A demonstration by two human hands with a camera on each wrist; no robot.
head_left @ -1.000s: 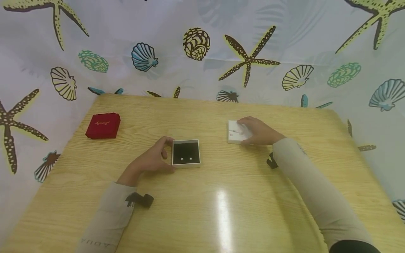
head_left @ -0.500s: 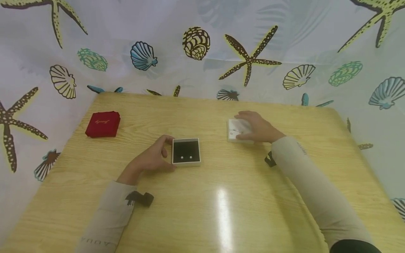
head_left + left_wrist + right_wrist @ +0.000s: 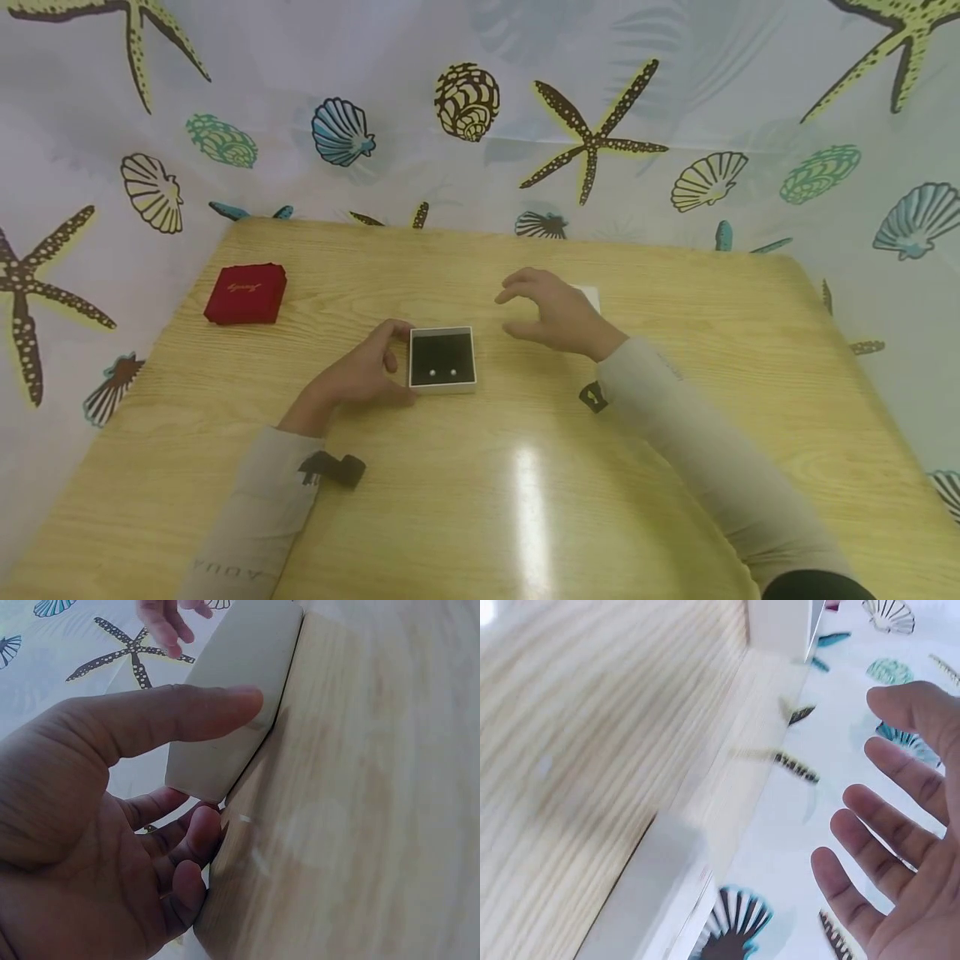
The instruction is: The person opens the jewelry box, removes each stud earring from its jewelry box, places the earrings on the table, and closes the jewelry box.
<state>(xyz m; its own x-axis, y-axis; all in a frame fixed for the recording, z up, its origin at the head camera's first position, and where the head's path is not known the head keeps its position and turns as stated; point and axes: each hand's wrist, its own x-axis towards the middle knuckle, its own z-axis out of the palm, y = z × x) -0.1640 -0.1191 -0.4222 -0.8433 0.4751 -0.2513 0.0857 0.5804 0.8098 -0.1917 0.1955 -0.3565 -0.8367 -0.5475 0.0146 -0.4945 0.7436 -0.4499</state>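
A small white jewelry box point(image 3: 444, 388) with a black insert point(image 3: 442, 348) stands uncovered on the table. Two pearl earrings point(image 3: 442, 372) sit in the insert. My left hand point(image 3: 356, 371) grips the box from its left side, thumb at the near corner and a finger at the far corner. In the left wrist view the thumb lies along the wall of the box point(image 3: 240, 667). My right hand point(image 3: 557, 315) is in the air right of the box, fingers spread and holding nothing. It mostly hides the white printed lid point(image 3: 591, 295), whose side point(image 3: 641, 889) shows in the right wrist view.
A red jewelry box point(image 3: 245, 293) with gold lettering lies at the table's far left. White cloth point(image 3: 405, 50) printed with shells and starfish hangs around the back and sides of the wooden table point(image 3: 450, 517).
The right hand was over the white lid, touching it; now it has let go and moved left toward the jewelry box. The left hand and the box have stayed put.
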